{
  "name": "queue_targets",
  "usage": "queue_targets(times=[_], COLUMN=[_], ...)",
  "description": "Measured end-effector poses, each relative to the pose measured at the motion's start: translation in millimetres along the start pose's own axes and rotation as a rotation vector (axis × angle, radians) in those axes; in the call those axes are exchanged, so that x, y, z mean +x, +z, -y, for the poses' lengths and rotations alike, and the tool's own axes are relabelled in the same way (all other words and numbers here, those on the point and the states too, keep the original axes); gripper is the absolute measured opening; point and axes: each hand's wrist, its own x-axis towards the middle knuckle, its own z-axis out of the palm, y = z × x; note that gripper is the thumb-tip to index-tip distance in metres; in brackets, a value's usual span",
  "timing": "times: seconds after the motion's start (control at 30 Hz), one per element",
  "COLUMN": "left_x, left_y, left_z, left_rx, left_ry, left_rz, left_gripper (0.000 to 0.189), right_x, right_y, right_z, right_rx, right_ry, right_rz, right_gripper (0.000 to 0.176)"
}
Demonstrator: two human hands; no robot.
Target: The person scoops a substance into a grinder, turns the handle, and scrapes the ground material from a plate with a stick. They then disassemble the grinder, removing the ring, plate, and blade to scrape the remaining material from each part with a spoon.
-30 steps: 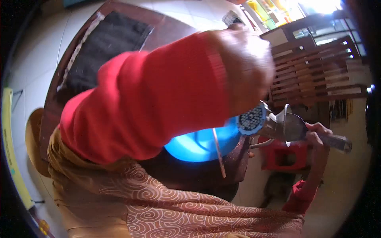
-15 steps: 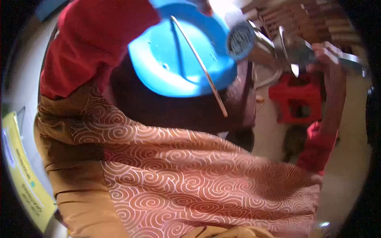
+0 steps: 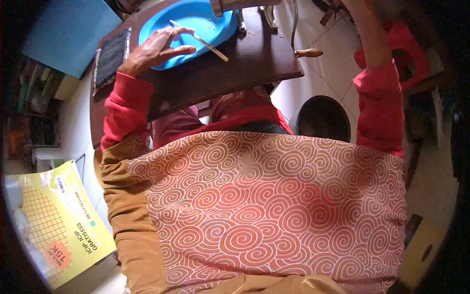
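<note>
My left hand [image 3: 157, 48] is over the left part of a blue basin [image 3: 215, 30], palm down, fingers apart. Its fingertips are close to a thin stick [image 3: 210, 48] that lies across the basin's rim; whether they touch it cannot be made out. The basin sits on a dark wooden table [image 3: 259, 61]. Beyond the basin, a device [image 3: 240, 5] on metal legs is cut off by the top edge. A crank with a wooden handle [image 3: 309, 52] shows at its right. Only my right forearm shows, at the top right; that hand is out of frame.
A dark mat [image 3: 111, 56] lies at the table's left end. On the floor are a black bucket [image 3: 323, 117] and a red stool [image 3: 416, 54]. A yellow printed sheet [image 3: 83, 215] is at the lower left. Patterned cloth [image 3: 274, 206] covers my lap.
The view has swung, bringing the table's left end and the black bucket into sight. My left hand now shows over the basin. My right hand, blurred at the right beside metal parts before, has left the frame.
</note>
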Motion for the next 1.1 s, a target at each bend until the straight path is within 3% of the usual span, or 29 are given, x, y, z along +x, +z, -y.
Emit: queue_targets(times=[0.1, 0.17, 0.27, 0.4, 0.5, 0.6, 0.63, 0.7, 0.77, 0.83, 0.93, 1.0, 1.07, 1.1], left_x=[-12.6, -14.5, -16.4, -8.4, -4.8, -5.0, -11.2, -5.3, 9.9, 32.3, 65.8, 87.8, 110.6, 120.6], left_y=[11.0, 8.5, 10.1, 17.6, 18.0, 10.3, -3.6, -18.8, -35.5, -47.1, -83.5, -87.9, -89.7, -89.5], left_z=[11.0, 10.8, 27.4, 43.5, 54.6, 64.0, 73.7, 75.3, 47.1, -1.3, 55.6, 45.6, 34.1, 29.4], left_rx=[-0.116, -0.123, -0.036, 0.097, 0.152, 0.208, 0.26, 0.281, 0.305, 0.274, -0.019, -0.334, -0.418, -0.44], left_ry=[-0.048, -0.039, -0.057, -0.011, -0.034, -0.079, -0.136, -0.312, -0.414, -0.432, -0.324, -0.254, -0.274, -0.287], left_rz=[-0.01, -0.005, 0.023, -0.03, -0.006, -0.065, -0.087, -0.239, -0.413, -0.523, -0.372, -0.25, -0.167, -0.132], left_gripper=[0.054, 0.046, 0.043, 0.035, 0.033, 0.036, 0.035, 0.033, 0.026, 0.035, 0.036, 0.033, 0.032, 0.032], right_x=[-25.8, -59.0, -134.9, -238.9, -296.9, -330.4, -351.7, -373.7, -388.5, -406.0, -427.8, -440.2, -454.3, -464.3], right_y=[-18.2, -42.7, -70.3, -102.6, -91.5, -73.0, -59.1, -53.4, -56.4, -66.6, -44.1, -47.4, -48.8, -46.4], right_z=[-39.7, -35.6, -19.3, -89.6, -114.2, -120.4, -126.5, -153.3, -173.4, -183.4, -172.9, -179.3, -174.9, -181.5], right_rx=[0.429, 0.25, -0.025, 0.021, -0.093, -0.165, -0.042, -0.012, 0.084, 0.254, 0.349, 0.341, 0.266, 0.006], right_ry=[0.04, 0.192, 0.447, 0.877, 1.016, 0.985, 0.948, 1.114, 1.194, 1.19, 1.175, 1.205, 1.147, 1.164], right_rz=[0.106, 0.083, 0.043, 0.109, 0.092, 0.144, 0.09, -0.019, -0.094, -0.155, -0.219, -0.125, -0.136, -0.039], right_gripper=[0.009, 0.006, 0.016, 0.017, 0.015, 0.014, 0.011, 0.009, 0.008, 0.006, 0.007, 0.006, 0.007, 0.008])
